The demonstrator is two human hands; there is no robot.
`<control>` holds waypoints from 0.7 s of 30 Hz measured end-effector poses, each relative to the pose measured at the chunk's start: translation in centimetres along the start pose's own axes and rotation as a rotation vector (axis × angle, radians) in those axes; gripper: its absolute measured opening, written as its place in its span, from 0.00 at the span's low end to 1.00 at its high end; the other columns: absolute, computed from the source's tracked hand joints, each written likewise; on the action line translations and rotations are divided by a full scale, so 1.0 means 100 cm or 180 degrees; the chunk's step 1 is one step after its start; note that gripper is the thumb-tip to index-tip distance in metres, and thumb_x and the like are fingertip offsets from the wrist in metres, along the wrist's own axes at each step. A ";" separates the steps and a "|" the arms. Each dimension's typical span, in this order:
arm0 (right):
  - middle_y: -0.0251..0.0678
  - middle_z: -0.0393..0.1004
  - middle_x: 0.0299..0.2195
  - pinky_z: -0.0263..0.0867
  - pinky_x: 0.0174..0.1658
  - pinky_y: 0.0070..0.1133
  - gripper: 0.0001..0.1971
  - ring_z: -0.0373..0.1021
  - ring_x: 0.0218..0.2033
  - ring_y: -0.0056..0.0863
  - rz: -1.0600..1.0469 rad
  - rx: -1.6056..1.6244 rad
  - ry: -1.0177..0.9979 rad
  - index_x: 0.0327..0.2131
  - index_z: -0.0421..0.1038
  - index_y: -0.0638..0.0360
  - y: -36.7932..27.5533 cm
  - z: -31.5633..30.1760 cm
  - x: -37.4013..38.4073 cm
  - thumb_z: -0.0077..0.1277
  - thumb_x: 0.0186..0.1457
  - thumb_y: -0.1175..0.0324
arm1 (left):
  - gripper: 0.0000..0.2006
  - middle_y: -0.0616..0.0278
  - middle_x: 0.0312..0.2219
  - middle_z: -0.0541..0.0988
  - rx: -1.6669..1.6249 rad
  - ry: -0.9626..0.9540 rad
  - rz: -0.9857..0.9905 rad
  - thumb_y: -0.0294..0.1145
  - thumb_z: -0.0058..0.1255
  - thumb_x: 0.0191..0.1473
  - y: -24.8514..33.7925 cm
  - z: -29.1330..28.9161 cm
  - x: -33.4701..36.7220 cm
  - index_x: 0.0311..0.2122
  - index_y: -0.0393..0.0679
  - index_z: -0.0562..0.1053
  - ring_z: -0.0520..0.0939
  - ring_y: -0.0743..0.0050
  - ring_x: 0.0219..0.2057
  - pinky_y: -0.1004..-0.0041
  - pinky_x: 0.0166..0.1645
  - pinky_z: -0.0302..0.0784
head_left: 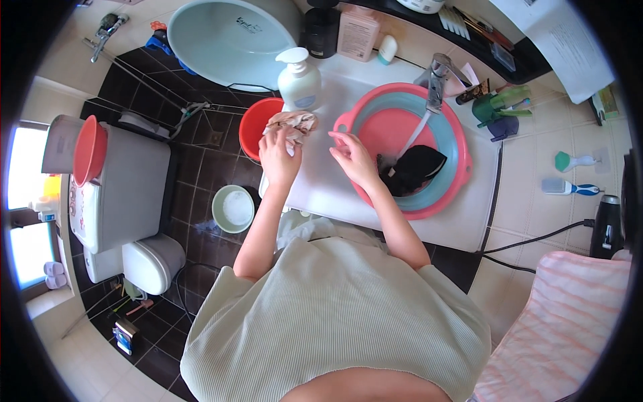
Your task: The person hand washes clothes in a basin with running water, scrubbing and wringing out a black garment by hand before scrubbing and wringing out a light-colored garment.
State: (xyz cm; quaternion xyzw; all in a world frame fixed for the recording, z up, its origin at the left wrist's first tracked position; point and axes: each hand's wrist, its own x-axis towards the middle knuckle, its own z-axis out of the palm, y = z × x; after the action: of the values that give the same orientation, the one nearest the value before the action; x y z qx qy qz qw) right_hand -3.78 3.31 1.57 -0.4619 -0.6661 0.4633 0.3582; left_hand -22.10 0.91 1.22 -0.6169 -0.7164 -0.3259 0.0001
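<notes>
My left hand (280,159) has its fingers curled over a crumpled pale pink and white cloth (300,120). That cloth lies at the counter's left edge, between a white pump bottle (299,86) and a red bucket (250,127). Nothing is in my right hand (355,159), whose thumb and fingers are apart beside the left rim of a pink and blue basin (457,137). In the basin a dark, bunched-up fabric item (418,169) sits under water running from the chrome tap (435,84).
Bottles, including a pink one (358,33), stand behind the counter. A large pale tub (221,50) is at the back left. A green bowl of suds (234,209) rests on the dark floor tiles near the toilet (151,264). To the right hangs a hair dryer (606,228) above a striped towel (556,328).
</notes>
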 end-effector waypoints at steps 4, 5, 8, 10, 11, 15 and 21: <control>0.42 0.64 0.45 0.64 0.42 0.24 0.21 0.70 0.36 0.28 0.0098 0.0009 -0.0107 0.49 0.61 0.58 0.007 0.028 0.024 0.50 0.49 0.71 | 0.30 0.56 0.42 0.70 0.0138 0.0085 -0.0462 0.35 0.56 0.35 -0.034 -0.002 0.008 0.50 0.49 0.64 0.69 0.52 0.43 0.60 0.46 0.66; 0.42 0.63 0.45 0.65 0.40 0.22 0.24 0.70 0.36 0.26 0.0101 0.0012 0.0104 0.51 0.59 0.57 0.012 0.036 0.030 0.51 0.49 0.71 | 0.32 0.57 0.42 0.70 0.0214 -0.0020 -0.0553 0.38 0.56 0.36 -0.042 0.001 0.009 0.51 0.49 0.62 0.69 0.53 0.44 0.60 0.46 0.65; 0.45 0.61 0.47 0.64 0.40 0.22 0.29 0.70 0.34 0.25 0.0116 -0.0124 0.0437 0.54 0.54 0.58 0.022 0.051 0.045 0.52 0.48 0.70 | 0.34 0.60 0.43 0.72 0.0313 -0.0280 -0.0711 0.45 0.55 0.38 -0.059 0.006 0.015 0.53 0.49 0.60 0.69 0.54 0.44 0.59 0.47 0.63; 0.50 0.59 0.48 0.63 0.43 0.25 0.32 0.71 0.34 0.28 0.0150 -0.0199 0.0539 0.55 0.50 0.62 0.022 0.057 0.053 0.52 0.48 0.69 | 0.35 0.65 0.40 0.75 0.0314 -0.0409 -0.0810 0.50 0.55 0.40 -0.067 0.010 0.018 0.53 0.50 0.60 0.70 0.57 0.44 0.60 0.49 0.60; 0.50 0.59 0.48 0.63 0.43 0.25 0.32 0.71 0.34 0.28 0.0151 -0.0202 0.0528 0.55 0.50 0.62 0.023 0.061 0.054 0.52 0.48 0.69 | 0.35 0.65 0.40 0.75 0.0313 -0.0409 -0.0821 0.50 0.55 0.40 -0.071 0.011 0.019 0.53 0.50 0.60 0.70 0.57 0.44 0.60 0.49 0.60; 0.51 0.60 0.47 0.63 0.45 0.27 0.32 0.71 0.34 0.34 0.0282 -0.0586 0.0477 0.55 0.50 0.62 0.049 0.078 0.062 0.52 0.48 0.67 | 0.31 0.62 0.35 0.77 0.0079 -0.0461 -0.0961 0.47 0.55 0.40 -0.072 0.018 0.026 0.50 0.45 0.65 0.71 0.59 0.40 0.63 0.47 0.60; 0.44 0.61 0.42 0.66 0.40 0.23 0.26 0.70 0.35 0.30 0.0529 0.0199 0.0361 0.48 0.54 0.63 0.040 0.086 0.064 0.52 0.46 0.72 | 0.15 0.57 0.28 0.78 -0.0512 -0.0536 -0.1049 0.40 0.51 0.46 -0.073 0.022 0.029 0.38 0.43 0.72 0.76 0.61 0.31 0.63 0.41 0.66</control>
State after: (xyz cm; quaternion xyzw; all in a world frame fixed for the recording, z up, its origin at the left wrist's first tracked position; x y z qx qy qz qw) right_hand -12.44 7.54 -4.65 -0.5296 -0.5893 0.4851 0.3700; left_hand -28.34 4.28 -2.78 -0.5144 -0.7768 -0.3250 -0.1624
